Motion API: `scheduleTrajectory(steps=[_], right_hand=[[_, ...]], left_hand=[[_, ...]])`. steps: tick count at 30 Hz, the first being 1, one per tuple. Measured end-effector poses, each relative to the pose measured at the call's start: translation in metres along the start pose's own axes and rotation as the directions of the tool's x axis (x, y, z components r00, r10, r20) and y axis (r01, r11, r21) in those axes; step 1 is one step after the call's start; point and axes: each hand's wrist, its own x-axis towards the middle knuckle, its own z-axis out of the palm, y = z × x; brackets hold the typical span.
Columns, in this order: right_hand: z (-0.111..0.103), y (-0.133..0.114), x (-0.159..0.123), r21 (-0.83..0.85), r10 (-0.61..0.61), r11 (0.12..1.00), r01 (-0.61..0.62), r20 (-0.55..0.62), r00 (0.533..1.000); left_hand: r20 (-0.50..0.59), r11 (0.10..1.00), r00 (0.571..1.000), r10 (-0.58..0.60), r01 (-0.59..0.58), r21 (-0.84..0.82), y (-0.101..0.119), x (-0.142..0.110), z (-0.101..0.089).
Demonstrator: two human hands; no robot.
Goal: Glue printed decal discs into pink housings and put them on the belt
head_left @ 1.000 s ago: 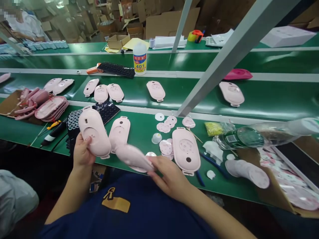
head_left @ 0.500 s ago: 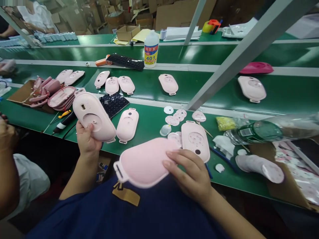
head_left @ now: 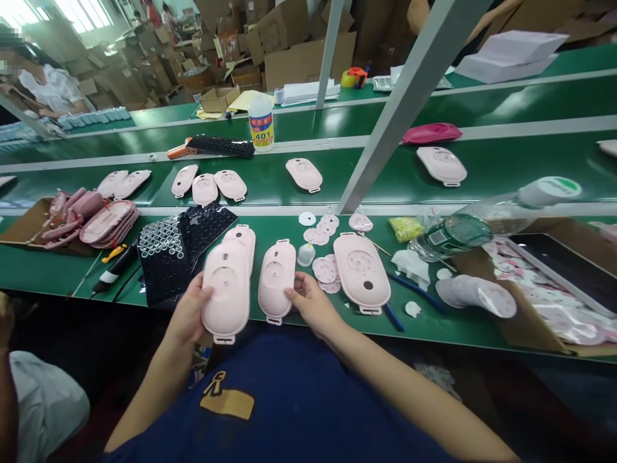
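My left hand (head_left: pixel 193 308) grips a pale pink oval plastic shell (head_left: pixel 225 305) by its left edge, thumb on the front; its round recess and small slot face me. My right hand (head_left: pixel 311 299) pinches a similar pink shell (head_left: pixel 276 280) at its lower right edge, near the bench's front. Partly hidden behind the left shell is another pink shell (head_left: pixel 245 239). Right of my right hand lies a shell with a black dot and a patterned disc in its recess (head_left: pixel 361 267). Beside it are round patterned stickers (head_left: pixel 326 270) and a small glue bottle (head_left: pixel 306 254).
Several pink shells (head_left: pixel 303 175) lie on the green belt behind a metal post (head_left: pixel 376 135). A glue bottle (head_left: pixel 261 122) stands further back. Left are a box of pink parts (head_left: pixel 29 222) and black sheeting (head_left: pixel 164 257); right, a plastic bottle (head_left: pixel 457 233) and an open carton (head_left: pixel 511 328).
My right hand has lowered its shell to the bench and turned it from its smooth back to its recessed face. My left hand's shell has moved right and down, more upright. The view has shifted.
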Motion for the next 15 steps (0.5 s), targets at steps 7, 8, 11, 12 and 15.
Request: scheduleTrajectory(steps=[7, 8, 11, 12, 15], right_hand=[[0.010, -0.022, -0.011, -0.240, -0.056, 0.968, 0.067, 0.051, 0.997], [0.011, -0.025, -0.018, -0.357, -0.073, 0.929, 0.094, 0.072, 0.995], [0.013, -0.031, -0.036, -0.727, -0.145, 0.651, 0.217, 0.162, 0.976], [0.013, -0.032, -0.039, -0.794, -0.176, 0.548, 0.263, 0.198, 0.964], [0.014, -0.032, -0.039, -0.848, -0.274, 0.376, 0.373, 0.283, 0.919]], left_hand=[[0.273, 0.797, 0.940, 0.203, -0.321, 0.511, -0.032, 0.010, 0.010], [0.283, 0.769, 0.936, 0.208, -0.335, 0.545, -0.033, 0.012, 0.012], [0.325, 0.653, 0.921, 0.216, -0.384, 0.653, -0.029, 0.013, 0.015], [0.337, 0.615, 0.917, 0.213, -0.394, 0.683, -0.027, 0.013, 0.015], [0.366, 0.522, 0.909, 0.199, -0.414, 0.746, -0.018, 0.013, 0.017]])
